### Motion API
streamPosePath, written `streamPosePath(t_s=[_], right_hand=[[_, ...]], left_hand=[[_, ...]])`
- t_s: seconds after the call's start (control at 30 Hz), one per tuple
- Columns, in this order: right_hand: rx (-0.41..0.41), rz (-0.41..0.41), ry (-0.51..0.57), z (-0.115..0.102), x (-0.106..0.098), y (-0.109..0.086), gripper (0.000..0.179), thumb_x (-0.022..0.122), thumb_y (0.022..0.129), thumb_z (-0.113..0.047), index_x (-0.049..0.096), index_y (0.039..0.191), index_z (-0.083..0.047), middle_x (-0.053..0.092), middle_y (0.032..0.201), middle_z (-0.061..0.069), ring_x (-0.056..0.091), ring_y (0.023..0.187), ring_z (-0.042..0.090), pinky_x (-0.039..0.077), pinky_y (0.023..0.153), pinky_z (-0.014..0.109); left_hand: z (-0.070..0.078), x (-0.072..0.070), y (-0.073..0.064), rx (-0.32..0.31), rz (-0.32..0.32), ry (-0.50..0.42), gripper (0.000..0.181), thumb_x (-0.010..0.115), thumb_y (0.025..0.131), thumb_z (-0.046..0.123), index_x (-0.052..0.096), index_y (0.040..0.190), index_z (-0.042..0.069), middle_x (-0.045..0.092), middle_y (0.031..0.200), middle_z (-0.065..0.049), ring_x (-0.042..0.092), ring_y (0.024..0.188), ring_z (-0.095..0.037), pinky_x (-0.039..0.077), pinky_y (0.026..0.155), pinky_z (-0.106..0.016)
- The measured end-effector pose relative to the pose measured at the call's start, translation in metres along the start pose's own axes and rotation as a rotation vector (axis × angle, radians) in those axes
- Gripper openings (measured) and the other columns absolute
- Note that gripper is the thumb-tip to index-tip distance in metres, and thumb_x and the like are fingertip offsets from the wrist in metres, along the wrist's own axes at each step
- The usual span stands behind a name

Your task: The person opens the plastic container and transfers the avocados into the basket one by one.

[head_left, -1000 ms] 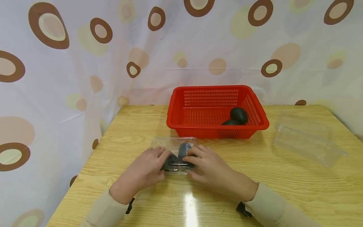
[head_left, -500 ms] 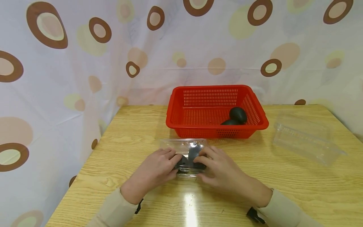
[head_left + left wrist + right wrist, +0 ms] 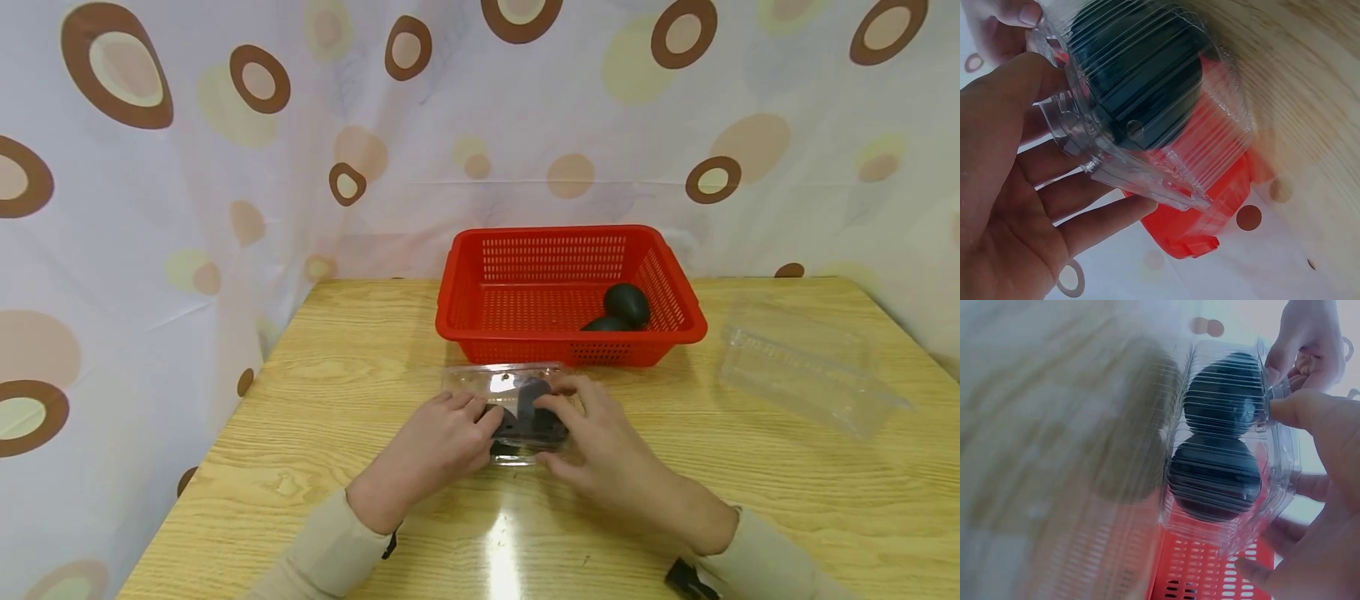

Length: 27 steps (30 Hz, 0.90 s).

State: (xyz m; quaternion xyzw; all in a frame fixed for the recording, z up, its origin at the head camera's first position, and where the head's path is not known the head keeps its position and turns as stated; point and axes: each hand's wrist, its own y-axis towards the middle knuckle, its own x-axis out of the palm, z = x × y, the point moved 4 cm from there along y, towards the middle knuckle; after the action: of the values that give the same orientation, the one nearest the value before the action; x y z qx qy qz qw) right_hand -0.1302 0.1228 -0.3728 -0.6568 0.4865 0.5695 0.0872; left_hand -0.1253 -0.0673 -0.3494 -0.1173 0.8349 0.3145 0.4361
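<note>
A clear plastic clamshell box (image 3: 468,383) lies on the table with its lid down. Two dark avocados (image 3: 1214,478) sit side by side inside it. My left hand (image 3: 442,442) pinches the box's near left edge, thumb at the near rim and fingers over the lid. In the left wrist view, one avocado (image 3: 1138,75) shows through the ribbed plastic wall beside that thumb. At the near right edge my right hand (image 3: 607,442) grips the rim the same way, its fingers spread over the lid. The fingers partly cover the avocados in the head view.
Just behind the box stands a red plastic basket (image 3: 461,296) with two dark avocados (image 3: 627,305) at its right end. Another clear clamshell box (image 3: 810,375) stands with its lid raised on the right of the wooden table (image 3: 337,375). A patterned curtain (image 3: 480,100) hangs behind.
Both hands and the clamshell box have shifted to the right along the table. The hands keep their places at the near rim. The basket and the other box stay put.
</note>
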Motion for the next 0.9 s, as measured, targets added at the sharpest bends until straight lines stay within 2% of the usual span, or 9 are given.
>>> streamPosePath(t_s=[0.13, 0.27, 0.5, 0.7, 0.9], right_hand=[[0.141, -0.061, 0.068, 0.008, 0.001, -0.004, 0.077, 0.081, 0.081, -0.035, 0.043, 0.145, -0.014, 0.028, 0.154, 0.021, 0.031, 0.14, 0.042, 0.041, 0.105, 0.064], [0.226, -0.1, 0.147, 0.014, 0.003, -0.006, 0.086, 0.078, 0.084, -0.037, 0.03, 0.153, -0.017, 0.016, 0.16, 0.023, 0.024, 0.145, 0.047, 0.041, 0.104, 0.068], [0.297, -0.138, 0.232, 0.017, 0.005, -0.005, 0.097, 0.079, 0.084, -0.033, 0.02, 0.157, -0.007, 0.017, 0.162, 0.024, 0.021, 0.148, 0.046, 0.031, 0.111, 0.068], [0.356, -0.135, 0.316, 0.019, 0.005, -0.006, 0.112, 0.083, 0.08, -0.03, 0.008, 0.158, -0.001, 0.019, 0.162, 0.026, 0.026, 0.147, 0.045, 0.029, 0.115, 0.063], [0.389, -0.142, 0.338, 0.019, 0.004, -0.007, 0.118, 0.084, 0.078, -0.029, 0.003, 0.157, 0.003, 0.016, 0.161, 0.03, 0.027, 0.145, 0.048, 0.029, 0.115, 0.062]], left_hand=[[0.003, -0.001, 0.005, 0.014, -0.017, 0.043, 0.016, 0.068, 0.081, 0.02, 0.068, 0.096, 0.015, 0.073, 0.088, -0.001, 0.069, 0.081, -0.016, 0.058, 0.07, -0.029], [0.006, -0.001, 0.007, 0.02, -0.053, 0.067, 0.017, 0.067, 0.082, 0.015, 0.069, 0.099, 0.015, 0.073, 0.091, -0.001, 0.068, 0.082, -0.015, 0.058, 0.071, -0.028], [0.009, -0.001, 0.009, 0.004, -0.107, 0.06, 0.018, 0.067, 0.087, 0.014, 0.068, 0.104, 0.014, 0.074, 0.097, -0.002, 0.07, 0.09, -0.016, 0.061, 0.077, -0.032], [0.01, -0.002, 0.01, 0.004, -0.131, 0.056, 0.018, 0.066, 0.09, 0.013, 0.07, 0.107, 0.013, 0.075, 0.1, -0.001, 0.069, 0.093, -0.016, 0.061, 0.079, -0.033], [0.01, -0.003, 0.01, 0.006, -0.12, 0.062, 0.018, 0.065, 0.09, 0.011, 0.07, 0.106, 0.013, 0.074, 0.098, 0.0, 0.069, 0.09, -0.014, 0.06, 0.077, -0.031]])
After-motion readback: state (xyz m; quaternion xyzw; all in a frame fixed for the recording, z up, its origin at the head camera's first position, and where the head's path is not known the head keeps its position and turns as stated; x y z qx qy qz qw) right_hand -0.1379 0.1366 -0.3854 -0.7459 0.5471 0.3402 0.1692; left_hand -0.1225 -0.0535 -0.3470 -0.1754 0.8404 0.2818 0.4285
